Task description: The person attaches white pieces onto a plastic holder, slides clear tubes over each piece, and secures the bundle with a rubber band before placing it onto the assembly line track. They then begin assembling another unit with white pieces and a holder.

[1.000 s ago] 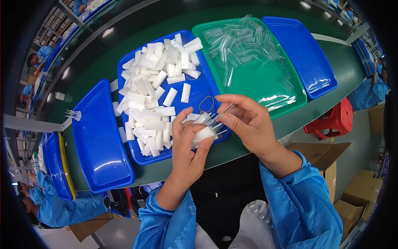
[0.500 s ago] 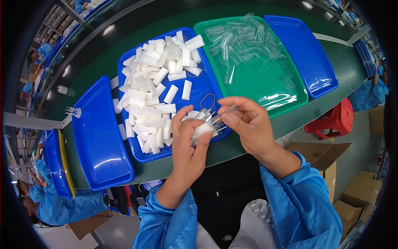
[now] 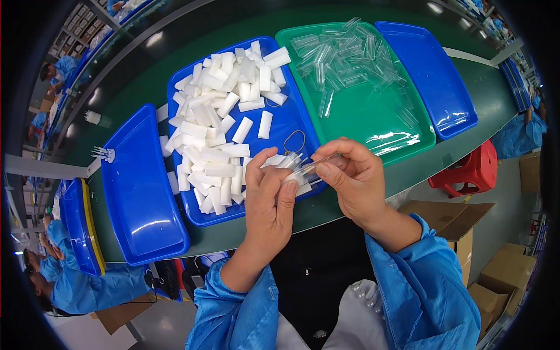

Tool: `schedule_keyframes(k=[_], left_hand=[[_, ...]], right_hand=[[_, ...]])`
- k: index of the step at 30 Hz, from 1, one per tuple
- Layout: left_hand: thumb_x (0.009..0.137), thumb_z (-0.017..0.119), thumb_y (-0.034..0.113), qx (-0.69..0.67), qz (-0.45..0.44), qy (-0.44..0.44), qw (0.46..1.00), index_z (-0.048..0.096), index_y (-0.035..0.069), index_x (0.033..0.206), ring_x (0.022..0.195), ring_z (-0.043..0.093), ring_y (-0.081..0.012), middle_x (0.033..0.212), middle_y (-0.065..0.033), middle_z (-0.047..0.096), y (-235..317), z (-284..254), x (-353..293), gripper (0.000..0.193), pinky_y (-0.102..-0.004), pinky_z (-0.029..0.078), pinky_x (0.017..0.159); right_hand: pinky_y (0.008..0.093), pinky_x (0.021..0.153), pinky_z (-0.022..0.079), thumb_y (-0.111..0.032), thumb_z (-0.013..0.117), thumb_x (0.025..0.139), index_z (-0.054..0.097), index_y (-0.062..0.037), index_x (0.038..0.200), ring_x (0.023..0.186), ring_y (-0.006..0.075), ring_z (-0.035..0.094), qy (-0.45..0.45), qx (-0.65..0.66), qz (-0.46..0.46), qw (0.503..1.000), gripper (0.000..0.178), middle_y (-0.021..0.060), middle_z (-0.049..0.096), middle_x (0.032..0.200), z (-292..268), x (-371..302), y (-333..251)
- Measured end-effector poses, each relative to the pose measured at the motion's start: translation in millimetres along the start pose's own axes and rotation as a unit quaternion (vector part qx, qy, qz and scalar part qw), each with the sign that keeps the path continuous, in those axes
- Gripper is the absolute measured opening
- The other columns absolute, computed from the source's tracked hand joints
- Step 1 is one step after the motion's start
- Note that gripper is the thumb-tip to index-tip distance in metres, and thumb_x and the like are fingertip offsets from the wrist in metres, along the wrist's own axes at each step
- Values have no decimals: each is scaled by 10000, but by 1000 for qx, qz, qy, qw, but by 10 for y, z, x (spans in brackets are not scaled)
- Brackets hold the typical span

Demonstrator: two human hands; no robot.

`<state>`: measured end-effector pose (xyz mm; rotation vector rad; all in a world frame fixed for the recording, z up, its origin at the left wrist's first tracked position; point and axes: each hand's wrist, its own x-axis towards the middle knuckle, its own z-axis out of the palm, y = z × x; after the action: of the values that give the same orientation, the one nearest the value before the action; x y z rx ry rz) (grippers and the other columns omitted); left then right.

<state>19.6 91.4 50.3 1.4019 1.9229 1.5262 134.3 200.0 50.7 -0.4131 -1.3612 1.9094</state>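
While left hand [image 3: 265,201] is clasping white pronged piece [image 3: 299,178], likely for steadiness, right hand [image 3: 356,184] is pinching clear tube [image 3: 308,169] near middle blue tray [image 3: 286,118].

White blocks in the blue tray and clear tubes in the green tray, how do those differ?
The white blocks are opaque, while the clear tubes are see-through. The white blocks are heaped mostly over the left side and far end of the blue tray; the clear tubes gather toward the far end of the green tray. Both are short, elongated pieces lying loose at mixed angles.
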Motion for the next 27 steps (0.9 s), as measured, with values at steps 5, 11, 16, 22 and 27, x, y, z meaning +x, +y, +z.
schedule_keyframes(k=[5, 11, 16, 22, 27], left_hand=[[908, 511, 115, 11, 0, -12, 1000, 556, -4, 955, 776, 482, -176, 1169, -167, 404, 15, 0, 5, 135, -289, 410, 701], [882, 546, 102, 45, 6, -29, 999, 541, -10, 985, 845, 480, -215, 1238, -190, 352, 8, -9, -3, 152, -321, 425, 739], [847, 590, 99, 55, 2, -44, 998, 523, -9, 999, 910, 487, -268, 1283, -209, 322, -3, -28, -8, 199, -350, 432, 773], [832, 585, 63, 45, -7, -63, 997, 503, 7, 1031, 992, 458, -316, 1319, -223, 267, -6, -38, 4, 222, -390, 396, 848], [762, 586, 14, 33, -9, -67, 997, 435, 28, 1138, 1109, 385, -363, 1369, -245, 188, 36, -33, -24, 406, -418, 343, 931]], right_hand=[[224, 758, 503, 0, 641, 813, 573, 26, 1039, 908, 140, 612, 0, -34, -20, 999, 238, 95, 579, 991, 0, 5, -3], [220, 725, 508, 7, 654, 795, 596, 27, 1007, 866, 136, 624, -10, -129, -43, 991, 220, 89, 584, 953, -22, 63, -76], [221, 718, 508, -10, 666, 787, 616, 17, 986, 858, 136, 628, -38, -168, -17, 985, 207, 88, 594, 946, -81, 111, -127], [252, 710, 483, -63, 704, 750, 659, -20, 919, 806, 154, 629, -68, -304, -11, 950, 180, 99, 651, 876, -132, 156, -278], [294, 740, 409, -134, 741, 707, 683, -77, 863, 774, 163, 608, -72, -363, -21, 929, 177, 31, 673, 804, -120, 122, -213]])
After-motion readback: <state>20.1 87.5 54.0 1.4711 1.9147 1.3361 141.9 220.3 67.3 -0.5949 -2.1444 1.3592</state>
